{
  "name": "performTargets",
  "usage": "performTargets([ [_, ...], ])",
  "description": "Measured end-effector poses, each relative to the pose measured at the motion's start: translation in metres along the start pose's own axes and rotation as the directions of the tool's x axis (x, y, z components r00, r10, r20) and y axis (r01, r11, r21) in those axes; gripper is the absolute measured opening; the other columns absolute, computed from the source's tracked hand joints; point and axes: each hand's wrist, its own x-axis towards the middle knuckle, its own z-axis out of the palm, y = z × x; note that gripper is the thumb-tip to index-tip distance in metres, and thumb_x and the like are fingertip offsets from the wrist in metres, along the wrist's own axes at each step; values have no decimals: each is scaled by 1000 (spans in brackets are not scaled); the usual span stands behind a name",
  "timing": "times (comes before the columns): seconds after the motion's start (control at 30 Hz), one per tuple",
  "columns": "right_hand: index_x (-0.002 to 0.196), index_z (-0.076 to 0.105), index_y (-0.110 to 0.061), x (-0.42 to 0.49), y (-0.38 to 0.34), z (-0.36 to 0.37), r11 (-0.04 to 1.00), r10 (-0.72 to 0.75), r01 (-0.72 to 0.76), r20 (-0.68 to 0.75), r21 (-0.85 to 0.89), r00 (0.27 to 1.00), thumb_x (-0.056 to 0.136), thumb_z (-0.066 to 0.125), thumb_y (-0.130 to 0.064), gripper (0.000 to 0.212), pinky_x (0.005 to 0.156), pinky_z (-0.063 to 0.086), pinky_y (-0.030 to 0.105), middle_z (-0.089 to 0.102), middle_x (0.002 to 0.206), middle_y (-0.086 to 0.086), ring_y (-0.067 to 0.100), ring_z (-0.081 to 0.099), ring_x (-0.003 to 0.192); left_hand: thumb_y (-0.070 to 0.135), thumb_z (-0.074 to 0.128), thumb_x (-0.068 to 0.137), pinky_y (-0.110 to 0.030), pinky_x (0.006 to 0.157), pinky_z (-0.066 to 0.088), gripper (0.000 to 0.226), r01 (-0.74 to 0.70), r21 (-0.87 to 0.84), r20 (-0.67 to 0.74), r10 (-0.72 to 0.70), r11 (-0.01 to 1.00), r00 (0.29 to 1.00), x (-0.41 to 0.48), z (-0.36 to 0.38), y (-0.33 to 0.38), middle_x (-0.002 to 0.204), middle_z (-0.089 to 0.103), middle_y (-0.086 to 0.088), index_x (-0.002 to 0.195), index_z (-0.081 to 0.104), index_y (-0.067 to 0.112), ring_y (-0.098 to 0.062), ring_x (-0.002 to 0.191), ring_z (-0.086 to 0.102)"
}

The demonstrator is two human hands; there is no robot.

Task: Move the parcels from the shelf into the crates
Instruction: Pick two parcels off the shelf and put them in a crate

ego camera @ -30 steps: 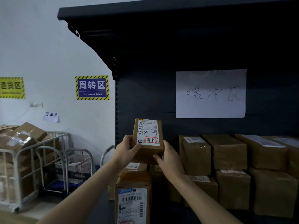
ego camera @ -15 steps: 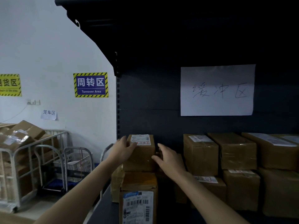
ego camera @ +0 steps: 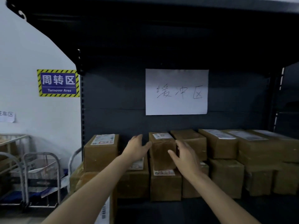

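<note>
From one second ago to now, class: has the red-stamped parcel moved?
Yes. The red-stamped parcel went down and left, away from the white paper sign, onto the left-end stack.

dark shelf (ego camera: 169,212) | taped brown parcels (ego camera: 226,177) in a row, second layer stacked on top

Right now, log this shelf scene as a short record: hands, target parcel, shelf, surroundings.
small parcel: upright on top layer, label up
left hand: open, at its left side
right hand: open, against its front right
shelf: brown parcels stacked two high
paper sign: on back panel
wire carts: floor, left of shelf
</note>
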Motion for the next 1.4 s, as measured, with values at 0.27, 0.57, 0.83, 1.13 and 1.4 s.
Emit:
performTargets([
  [0.27,140,36,-16,-1,17,20,988,107,-113,70,103,992,92,52,-36,54,103,42,30,49,135,2,14,46,125,43,40,96,-37,108,32,61,216,-237,114,-194,947,974,16,36,3,145,40,-10,145,27,9,-25,133,39],
  [0.57,112,57,-21,15,5,35,963,142,-140,7,231,990,92,48,-44,33,86,50,26,58,110,-4,9,57,101,34,40,97,-31,94,41,46,291,-561,159,-244,775,957,22,40,5,125,56,-12,135,39,8,-20,106,54],
  [0.83,135,42,-18,3,1,35,960,32,-31,-1,277,999,91,52,-38,49,82,40,17,46,128,0,8,47,111,16,51,93,-23,89,38,49,56,-489,-24,-77,870,997,-19,36,-5,135,50,-1,139,33,19,-16,125,46],
  [1.13,137,38,-15,-12,-10,36,932,-9,14,-14,363,1000,91,55,-32,52,83,47,18,45,129,2,12,52,112,8,52,92,-20,90,37,56,-34,-411,-100,-8,911,995,-39,23,-10,138,47,-1,142,28,17,-16,129,43],
  [1.4,134,41,-17,-15,-25,45,918,-35,20,30,397,999,91,56,-32,48,83,48,19,47,127,2,11,54,107,10,52,92,-22,87,48,54,5,-323,-115,-44,946,992,-49,5,-17,137,48,-3,141,29,14,-13,120,49],
])
